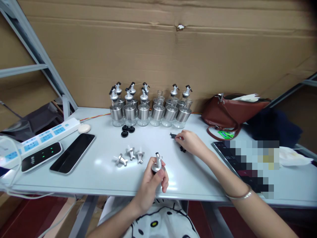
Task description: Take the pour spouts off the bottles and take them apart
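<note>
My left hand (151, 180), low over the table's front, is closed around a silver pourer spout (158, 164) held upright. To the right, my right hand (190, 142) pinches a small black flip cap (172, 135) at the tabletop. More small black pieces (182, 149) lie partly hidden beneath that hand. Left of my left hand are three loose silver pourer spouts (131, 153). Behind them sit three black rubber stoppers (125, 133). Glass bottles with steel bands (143, 114) stand in rows at the back, several topped with pourers, others with bare necks.
A power strip (47, 137), a black device with green lights (42, 157) and a phone (73, 153) occupy the left. A brown handbag (235, 110) and a tablet-like device (237, 165), partly pixelated, are on the right. Cardboard (123, 49) walls the back.
</note>
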The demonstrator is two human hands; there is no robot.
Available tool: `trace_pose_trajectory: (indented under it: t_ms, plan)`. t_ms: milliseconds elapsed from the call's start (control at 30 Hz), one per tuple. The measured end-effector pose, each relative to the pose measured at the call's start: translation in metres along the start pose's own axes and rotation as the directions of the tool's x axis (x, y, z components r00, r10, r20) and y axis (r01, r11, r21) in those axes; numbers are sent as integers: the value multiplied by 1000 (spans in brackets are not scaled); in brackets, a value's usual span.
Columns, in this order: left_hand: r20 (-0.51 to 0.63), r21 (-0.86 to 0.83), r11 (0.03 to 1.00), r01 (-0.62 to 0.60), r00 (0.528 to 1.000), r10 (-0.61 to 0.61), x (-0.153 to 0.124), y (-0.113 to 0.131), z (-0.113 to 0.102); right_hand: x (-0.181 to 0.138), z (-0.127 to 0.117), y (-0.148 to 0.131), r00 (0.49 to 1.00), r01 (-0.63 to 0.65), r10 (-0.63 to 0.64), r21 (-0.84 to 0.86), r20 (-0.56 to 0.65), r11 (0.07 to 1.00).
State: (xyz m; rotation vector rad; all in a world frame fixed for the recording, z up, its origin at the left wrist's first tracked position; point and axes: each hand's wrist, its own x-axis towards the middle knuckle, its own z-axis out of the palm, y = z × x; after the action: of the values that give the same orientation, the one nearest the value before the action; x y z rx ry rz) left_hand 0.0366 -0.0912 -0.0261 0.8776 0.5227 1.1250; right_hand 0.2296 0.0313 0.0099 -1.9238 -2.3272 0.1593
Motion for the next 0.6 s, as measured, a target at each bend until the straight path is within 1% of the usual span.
trace_pose_trajectory:
  t_ms: [267, 467, 533, 600]
  plan:
    - [3, -17, 1000, -1, 1000, 1, 2, 1, 1, 8, 5, 7, 999, -21, 20, -25, -39, 999]
    - [14, -23, 1000, -11, 1000, 12, 2, -1, -1, 15, 8, 11, 999, -1, 1, -5, -46, 1000]
    - [6, -27, 1000, -7, 1000, 8, 2, -1, -1, 11, 5, 8, 998, -6, 6, -1, -60, 1000]
    - [-6, -43, 999, -4, 1000, 4, 2, -1, -1, 1, -1, -1, 994, 6, 0, 54, -106, 999]
